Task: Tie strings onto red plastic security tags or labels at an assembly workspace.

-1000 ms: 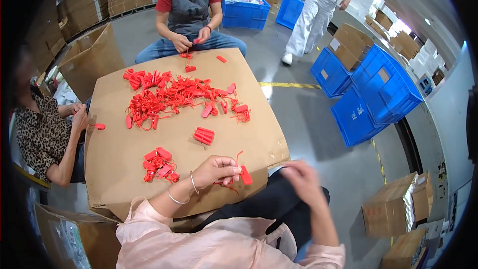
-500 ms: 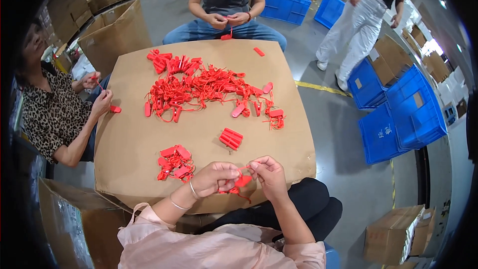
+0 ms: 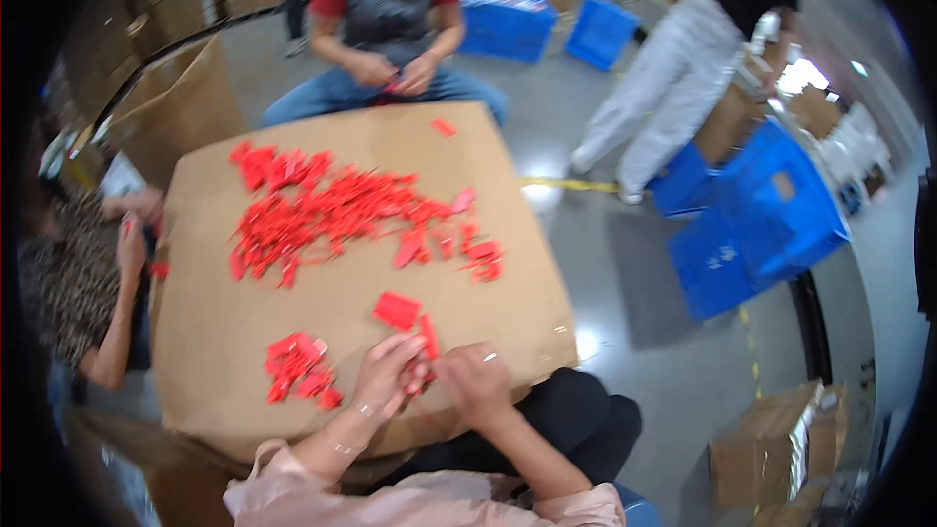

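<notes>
My left hand (image 3: 390, 373) is closed on a red plastic piece (image 3: 429, 337), oblong and standing upright at the fingertips. Beside it my right hand (image 3: 475, 385) is smeared by motion, so its fingers do not show clearly. Red cord shows faintly below and between the hands. Just beyond the left hand, a neat block of red pieces (image 3: 396, 310) lies on the cardboard tabletop (image 3: 371, 122). A small heap of red pieces with cords (image 3: 298, 368) sits to the left. Farther off spreads a large tangled pile of red pieces and cords (image 3: 337, 213).
Across the table a person in a red-sleeved shirt (image 3: 390, 15) handles something small; another person (image 3: 68, 273) sits at the left. Someone in white trousers (image 3: 664, 78) stands at the right by blue crates (image 3: 752, 234). Cardboard boxes (image 3: 766, 454) lie at lower right.
The whole view has shifted and blurred. The red piece, hanging between both hands before, now stands up from my left fingertips. My right hand has moved off the pinched cord near it.
</notes>
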`<control>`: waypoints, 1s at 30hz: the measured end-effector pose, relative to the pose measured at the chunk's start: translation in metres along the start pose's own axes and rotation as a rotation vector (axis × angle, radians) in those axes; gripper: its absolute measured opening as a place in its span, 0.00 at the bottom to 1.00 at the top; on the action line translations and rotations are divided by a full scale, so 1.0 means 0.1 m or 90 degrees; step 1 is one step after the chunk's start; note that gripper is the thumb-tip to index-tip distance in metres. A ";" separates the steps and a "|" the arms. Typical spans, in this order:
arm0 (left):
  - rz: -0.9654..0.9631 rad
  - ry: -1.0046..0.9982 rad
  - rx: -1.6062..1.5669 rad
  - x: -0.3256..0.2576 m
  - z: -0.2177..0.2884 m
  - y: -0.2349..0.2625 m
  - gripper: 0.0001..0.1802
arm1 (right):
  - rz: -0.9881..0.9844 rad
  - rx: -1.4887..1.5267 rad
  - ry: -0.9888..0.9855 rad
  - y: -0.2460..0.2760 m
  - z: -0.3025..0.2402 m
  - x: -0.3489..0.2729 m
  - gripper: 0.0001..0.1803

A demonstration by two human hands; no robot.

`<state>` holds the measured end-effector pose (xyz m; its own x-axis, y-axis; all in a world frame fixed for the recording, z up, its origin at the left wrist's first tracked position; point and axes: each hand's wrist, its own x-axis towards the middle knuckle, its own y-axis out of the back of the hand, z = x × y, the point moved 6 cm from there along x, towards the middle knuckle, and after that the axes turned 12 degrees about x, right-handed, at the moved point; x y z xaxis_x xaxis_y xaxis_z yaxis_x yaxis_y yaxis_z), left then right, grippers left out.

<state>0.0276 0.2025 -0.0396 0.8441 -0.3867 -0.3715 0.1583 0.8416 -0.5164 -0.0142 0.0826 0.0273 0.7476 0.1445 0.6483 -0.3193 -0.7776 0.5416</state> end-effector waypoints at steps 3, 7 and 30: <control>0.070 -0.039 0.006 -0.07 0.04 0.14 0.07 | -0.017 -0.052 0.075 -0.06 -0.13 0.02 0.08; 0.045 -0.094 0.053 -0.03 0.00 0.07 0.06 | -0.035 -0.111 0.129 -0.02 -0.18 -0.02 0.09; 0.029 -0.247 0.381 -0.09 0.02 -0.09 0.04 | 0.029 0.017 0.093 0.21 -0.14 -0.03 0.11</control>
<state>0.0195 0.1991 -0.0299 0.9602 -0.2783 -0.0237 0.2791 0.9591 0.0461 -0.0310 0.0744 0.0444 0.6393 0.1942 0.7440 -0.3344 -0.8011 0.4965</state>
